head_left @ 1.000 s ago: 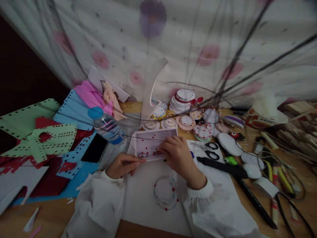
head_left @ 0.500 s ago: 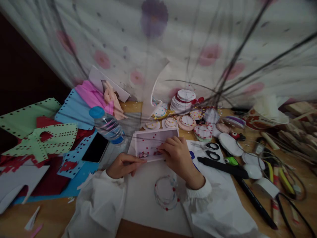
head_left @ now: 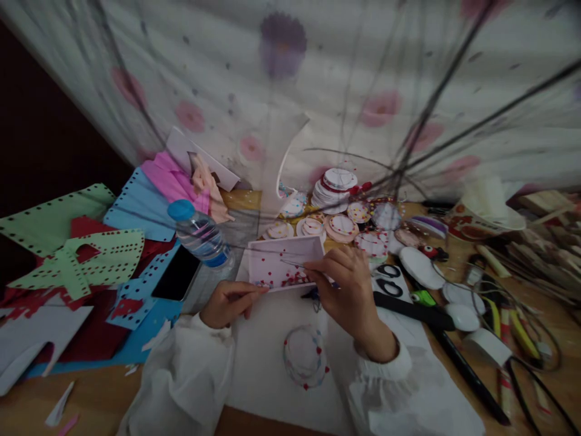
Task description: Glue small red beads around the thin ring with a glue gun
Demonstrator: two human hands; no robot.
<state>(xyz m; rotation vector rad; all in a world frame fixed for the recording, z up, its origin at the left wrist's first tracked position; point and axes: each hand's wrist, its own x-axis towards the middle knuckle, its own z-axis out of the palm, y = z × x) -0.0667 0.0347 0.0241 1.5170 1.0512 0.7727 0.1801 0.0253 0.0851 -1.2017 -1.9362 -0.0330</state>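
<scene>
Shallow white cardboard tray of red beads sits mid-table. Left hand pinches its near edge. Right hand pinches thin metal tweezers over it.

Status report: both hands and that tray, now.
Left hand pinches the shallow tray at its near edge. Right hand holds a thin tool over it. Scissors beside, apart.

- Table: smooth wood.
- Bottle: clear glossy plastic.
- Sheet: matt white paper.
- Sleeves: soft white cloth.
- Phone: glossy black screen.
- Scissors: black plastic handles.
</scene>
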